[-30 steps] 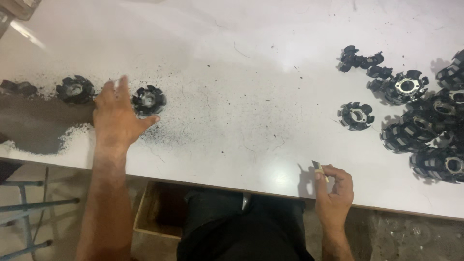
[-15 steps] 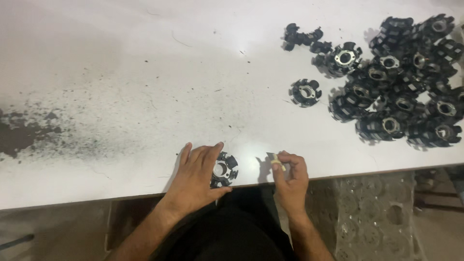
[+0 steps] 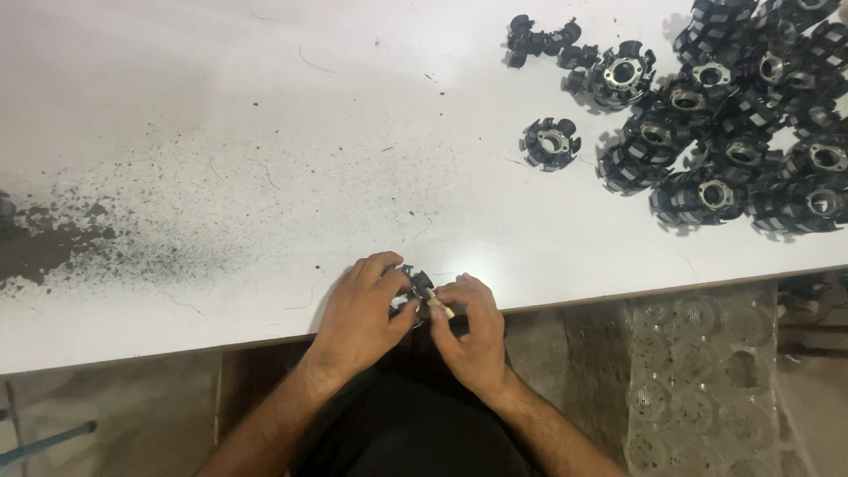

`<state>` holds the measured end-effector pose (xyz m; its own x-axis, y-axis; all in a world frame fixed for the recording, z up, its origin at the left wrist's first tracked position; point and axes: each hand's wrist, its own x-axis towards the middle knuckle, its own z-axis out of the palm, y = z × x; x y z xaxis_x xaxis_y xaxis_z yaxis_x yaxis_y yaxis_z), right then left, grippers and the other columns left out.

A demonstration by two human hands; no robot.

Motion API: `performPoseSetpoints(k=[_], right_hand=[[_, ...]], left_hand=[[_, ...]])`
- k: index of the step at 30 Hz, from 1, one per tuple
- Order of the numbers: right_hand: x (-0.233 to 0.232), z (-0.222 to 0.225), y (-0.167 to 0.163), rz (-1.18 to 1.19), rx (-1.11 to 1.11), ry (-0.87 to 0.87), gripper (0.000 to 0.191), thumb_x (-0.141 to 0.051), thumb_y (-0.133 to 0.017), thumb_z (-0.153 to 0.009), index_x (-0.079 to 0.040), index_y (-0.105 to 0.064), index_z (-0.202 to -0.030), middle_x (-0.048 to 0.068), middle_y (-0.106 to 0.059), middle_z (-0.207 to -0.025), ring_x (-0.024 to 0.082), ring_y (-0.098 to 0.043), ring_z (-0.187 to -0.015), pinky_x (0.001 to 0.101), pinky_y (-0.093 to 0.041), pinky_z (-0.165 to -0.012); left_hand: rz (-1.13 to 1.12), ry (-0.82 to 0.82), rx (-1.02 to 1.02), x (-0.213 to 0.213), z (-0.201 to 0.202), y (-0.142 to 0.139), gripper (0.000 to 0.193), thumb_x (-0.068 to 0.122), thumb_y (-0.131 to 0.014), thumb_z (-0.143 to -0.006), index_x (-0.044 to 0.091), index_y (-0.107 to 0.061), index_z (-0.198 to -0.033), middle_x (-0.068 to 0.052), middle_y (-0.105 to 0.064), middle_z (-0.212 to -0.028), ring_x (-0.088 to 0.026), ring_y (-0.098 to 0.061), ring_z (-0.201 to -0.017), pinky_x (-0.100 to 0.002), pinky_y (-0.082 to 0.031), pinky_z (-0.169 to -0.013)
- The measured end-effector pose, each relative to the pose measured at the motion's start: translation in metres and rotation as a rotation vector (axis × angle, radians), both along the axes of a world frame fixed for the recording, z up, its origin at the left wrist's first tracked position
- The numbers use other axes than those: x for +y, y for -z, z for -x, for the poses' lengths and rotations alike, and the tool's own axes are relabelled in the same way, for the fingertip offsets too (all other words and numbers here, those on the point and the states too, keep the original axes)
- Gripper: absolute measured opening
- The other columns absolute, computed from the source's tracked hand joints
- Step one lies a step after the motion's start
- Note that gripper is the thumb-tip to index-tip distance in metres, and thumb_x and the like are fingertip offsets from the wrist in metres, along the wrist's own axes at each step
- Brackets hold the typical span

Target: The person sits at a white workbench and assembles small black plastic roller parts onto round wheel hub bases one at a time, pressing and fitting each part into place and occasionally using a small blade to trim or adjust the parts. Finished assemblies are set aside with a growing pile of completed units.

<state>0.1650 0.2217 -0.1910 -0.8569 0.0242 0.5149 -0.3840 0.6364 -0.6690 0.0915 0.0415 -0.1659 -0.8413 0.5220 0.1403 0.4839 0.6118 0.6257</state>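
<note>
The black toothed ring (image 3: 409, 287) sits at the near edge of the white bench (image 3: 265, 132), just in front of the person's body. The left hand (image 3: 362, 318) is closed over the ring from the left and covers most of it, so only a few teeth show. The right hand (image 3: 473, 331) is closed around a small pale stick-like tool (image 3: 437, 303), whose tip touches the ring on its right side.

To do this step well, I think the left hand must keep the ring firm and steady while the tool works with small, controlled pushes, so the tip does not slip toward the fingers.

Far from the ring, to the upper right, one single ring (image 3: 549, 143) lies alone, and beyond it is a big pile of similar rings (image 3: 751, 115). To the left of the ring there is dark dust (image 3: 53, 243) on the bench.
</note>
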Motion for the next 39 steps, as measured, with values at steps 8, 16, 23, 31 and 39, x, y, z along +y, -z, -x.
performPoseSetpoints(k=[8,16,23,31,39], right_hand=[[-0.009,0.002,-0.01,-0.146,0.084,0.023,0.027,-0.001,-0.077,-0.082,-0.007,-0.064,-0.105,0.008,-0.07,-0.099,0.028,-0.069,-0.094,0.0536,-0.049,-0.107],[-0.007,0.01,-0.026,-0.182,0.027,-0.026,0.022,-0.001,-0.079,-0.081,-0.007,-0.068,-0.099,0.006,-0.068,-0.089,0.026,-0.066,-0.086,0.049,-0.053,-0.103],[-0.004,0.015,-0.033,-0.204,-0.027,-0.065,0.019,-0.002,-0.078,-0.082,-0.006,-0.066,-0.098,0.006,-0.066,-0.087,0.025,-0.065,-0.084,0.0441,-0.054,-0.096],[-0.004,0.015,-0.03,-0.15,-0.111,-0.027,0.019,-0.002,-0.078,-0.083,-0.006,-0.068,-0.098,0.006,-0.066,-0.085,0.024,-0.066,-0.081,0.0433,-0.053,-0.088],[-0.005,0.015,-0.031,-0.211,-0.015,-0.087,0.022,-0.001,-0.078,-0.083,-0.006,-0.067,-0.102,0.007,-0.07,-0.095,0.029,-0.07,-0.091,0.0498,-0.053,-0.105]], left_hand=[[-0.188,-0.145,0.101,-0.001,-0.019,0.015,0.019,0.014,-0.076,-0.083,0.007,-0.072,-0.099,-0.01,-0.064,-0.128,-0.03,-0.061,-0.114,-0.045,-0.05,-0.096],[-0.206,-0.163,0.179,0.001,-0.023,0.018,0.012,0.013,-0.076,-0.081,0.009,-0.073,-0.092,-0.011,-0.063,-0.126,-0.028,-0.059,-0.114,-0.046,-0.047,-0.098],[-0.25,-0.195,0.242,0.013,-0.021,0.029,0.01,0.014,-0.075,-0.085,0.008,-0.069,-0.089,-0.012,-0.063,-0.125,-0.027,-0.06,-0.111,-0.046,-0.047,-0.096],[-0.253,-0.249,0.287,0.021,-0.017,0.042,0.012,0.008,-0.072,-0.08,0.005,-0.061,-0.082,-0.012,-0.066,-0.12,-0.027,-0.06,-0.108,-0.047,-0.045,-0.092],[-0.307,-0.259,0.33,0.018,-0.016,0.044,0.013,0.007,-0.072,-0.077,0.005,-0.061,-0.084,-0.011,-0.066,-0.121,-0.028,-0.06,-0.11,-0.047,-0.045,-0.093]])
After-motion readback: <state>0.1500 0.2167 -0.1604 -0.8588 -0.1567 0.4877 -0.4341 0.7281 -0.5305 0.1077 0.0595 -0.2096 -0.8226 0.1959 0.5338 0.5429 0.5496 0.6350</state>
